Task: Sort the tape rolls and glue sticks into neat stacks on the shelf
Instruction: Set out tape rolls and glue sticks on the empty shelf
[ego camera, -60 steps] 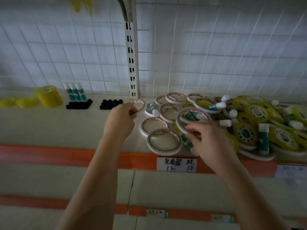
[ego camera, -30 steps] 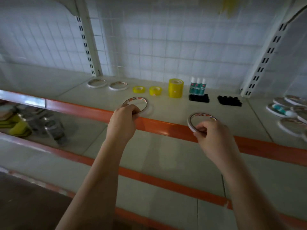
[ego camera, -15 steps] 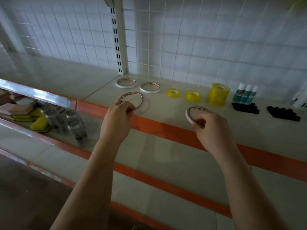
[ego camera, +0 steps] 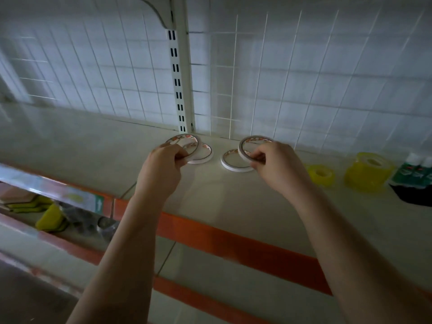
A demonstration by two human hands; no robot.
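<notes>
My left hand [ego camera: 164, 164] pinches a thin white tape roll [ego camera: 187, 139], tilted just above another white roll lying flat on the shelf [ego camera: 203, 157]. My right hand [ego camera: 272, 163] pinches a second thin white roll [ego camera: 247, 142], tilted over a flat white roll [ego camera: 230, 161]. To the right stand a small yellow tape roll [ego camera: 321, 175], a tall stack of yellow tape [ego camera: 368, 170] and green glue sticks [ego camera: 418, 170] with white caps.
The shelf [ego camera: 222, 202] has an orange front edge [ego camera: 233, 244] and a white wire-grid back with a slotted upright [ego camera: 178, 90]. A black holder [ego camera: 413, 195] sits under the glue sticks. Sponges and packets [ego camera: 51, 218] lie on the lower left shelf.
Both hands carried their white rolls from the shelf's front edge back to the two flat white rolls near the upright, and now hold them just above those.
</notes>
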